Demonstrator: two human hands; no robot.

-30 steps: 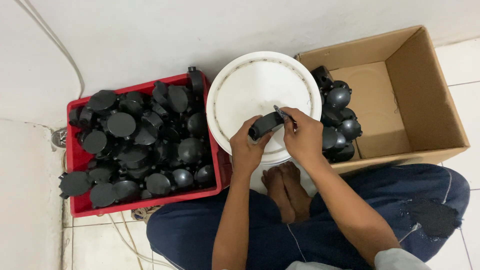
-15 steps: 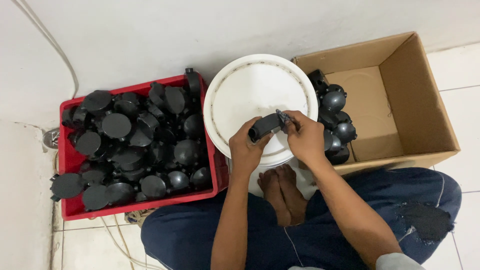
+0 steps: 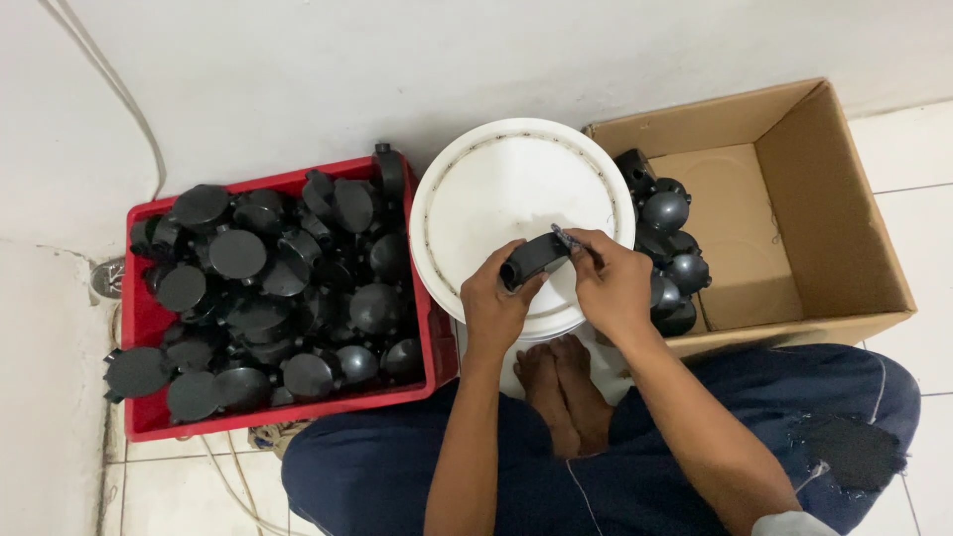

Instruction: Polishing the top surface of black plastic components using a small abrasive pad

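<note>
Holding a small black round plastic housing (image 3: 533, 260) over the upturned white plastic bucket (image 3: 496, 194), left hand (image 3: 499, 308) wrapped around its body, right hand (image 3: 611, 283) pinching a thin metal tool (image 3: 574, 241) at its end. Looks light, rigid, smooth-ish, so gripping the rim seems best.

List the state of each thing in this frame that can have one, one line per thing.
Black round part: held over the lid, gripped by the left hand.
Small thin tool: pinched in the right hand, tip at the part.
White bucket lid: closed on its bucket.
Red crate: heaped full of black parts.
Cardboard box: open, partly filled.
</note>
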